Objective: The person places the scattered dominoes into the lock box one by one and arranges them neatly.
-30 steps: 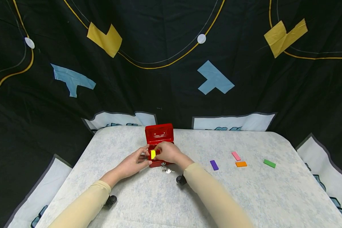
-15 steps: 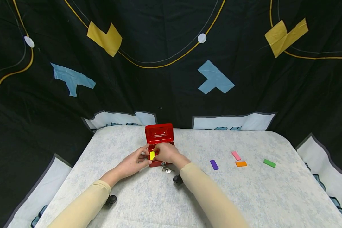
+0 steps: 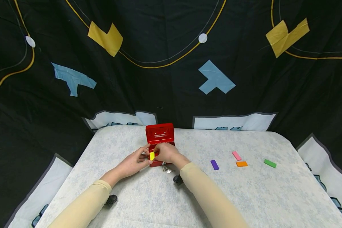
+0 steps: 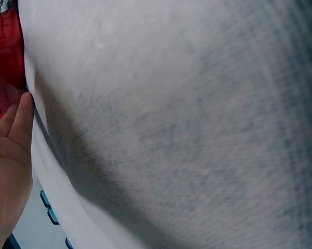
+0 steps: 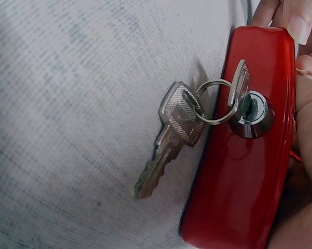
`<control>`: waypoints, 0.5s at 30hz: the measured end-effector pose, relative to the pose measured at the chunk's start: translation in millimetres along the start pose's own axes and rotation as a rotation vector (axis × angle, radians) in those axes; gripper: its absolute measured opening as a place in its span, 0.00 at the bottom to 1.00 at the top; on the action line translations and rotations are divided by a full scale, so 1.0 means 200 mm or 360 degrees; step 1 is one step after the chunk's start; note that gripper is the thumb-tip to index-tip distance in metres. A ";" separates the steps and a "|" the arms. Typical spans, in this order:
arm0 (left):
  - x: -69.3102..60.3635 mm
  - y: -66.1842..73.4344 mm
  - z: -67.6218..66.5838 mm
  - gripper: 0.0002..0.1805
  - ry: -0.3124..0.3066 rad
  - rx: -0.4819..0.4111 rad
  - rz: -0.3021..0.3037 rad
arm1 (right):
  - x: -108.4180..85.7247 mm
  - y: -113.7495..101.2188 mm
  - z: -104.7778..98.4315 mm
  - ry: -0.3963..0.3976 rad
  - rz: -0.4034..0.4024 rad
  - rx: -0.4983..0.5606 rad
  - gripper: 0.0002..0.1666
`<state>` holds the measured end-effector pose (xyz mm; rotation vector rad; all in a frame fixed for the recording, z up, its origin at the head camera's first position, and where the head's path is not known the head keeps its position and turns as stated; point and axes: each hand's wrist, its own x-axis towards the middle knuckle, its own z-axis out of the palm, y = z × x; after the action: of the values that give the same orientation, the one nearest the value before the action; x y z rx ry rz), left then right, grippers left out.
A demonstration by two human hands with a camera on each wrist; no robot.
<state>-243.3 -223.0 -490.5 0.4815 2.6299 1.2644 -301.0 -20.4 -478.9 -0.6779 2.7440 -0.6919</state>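
Note:
A small red cash box (image 3: 159, 133) stands on the table with its lid raised. My right hand (image 3: 167, 152) reaches over its open bottom part and pinches a yellow block (image 3: 152, 156) near the left inner side. My left hand (image 3: 134, 163) grips the box's left side, thumb by the front corner and index finger farther back. In the right wrist view, a key (image 5: 241, 83) sits in the front lock (image 5: 253, 115), and a second key (image 5: 179, 116) hangs from it on a ring. My right palm hides most of the box's inside.
On the cloth-covered table (image 3: 159, 202), to the right, lie a purple block (image 3: 214, 164), a pink block (image 3: 236, 155), an orange block (image 3: 241, 164) and a green block (image 3: 270, 163). A black curtain (image 3: 171, 95) hangs behind the table.
My right hand has shifted slightly left and toward me, and the yellow block has come down a little with it. My left hand has stayed at the box's side.

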 end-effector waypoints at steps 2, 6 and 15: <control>0.00 0.00 0.00 0.20 -0.0001 0.0002 0.0002 | 0.00 0.00 0.00 -0.0001 0.0005 0.0000 0.18; 0.01 0.00 0.00 0.20 -0.0006 0.0004 -0.0003 | 0.00 0.00 0.00 -0.0006 0.0014 -0.0005 0.18; 0.01 0.00 0.00 0.20 -0.0004 0.0001 -0.0033 | 0.01 0.01 0.01 -0.0016 -0.0002 0.0009 0.18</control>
<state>-244.5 -223.0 -489.8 0.4542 2.6264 1.2555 -302.6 -20.6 -480.8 -0.6802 2.7315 -0.6944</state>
